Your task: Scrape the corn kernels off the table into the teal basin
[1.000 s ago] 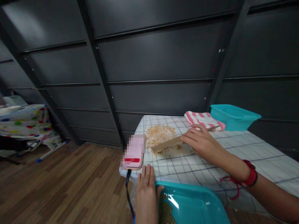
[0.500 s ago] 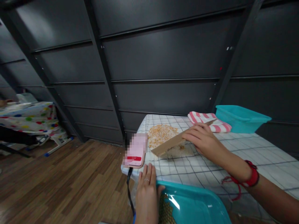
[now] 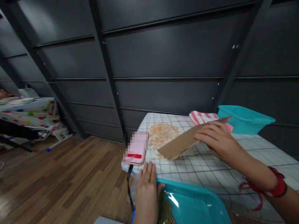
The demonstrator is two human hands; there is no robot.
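My right hand [image 3: 216, 137] grips a strip of brown cardboard [image 3: 184, 141], which is tilted over the checked cloth. Left of the strip's lower edge lies a spread pile of yellow corn kernels [image 3: 162, 133] mixed with smaller white grains; part of the pile may be hidden behind the cardboard. At the front, my left hand [image 3: 147, 189] holds the left side of a teal plastic basin [image 3: 196, 189], thumb over the rim and fingers along the outside. Small greenish-brown beans [image 3: 167, 211] lie in the basin's left part, cut off by the lower frame edge.
A pink phone [image 3: 137, 144] with a black cable lies at the table's left edge. Behind my right hand are a pink-striped towel [image 3: 201, 116] and a second teal basin [image 3: 245, 123]. Dark wall panels stand behind the table. Another table with a dotted cloth [image 3: 30, 113] is far left.
My right hand has moved right with the cardboard, which now leans flatter and shows more of its broad face. My left hand stays at the basin.
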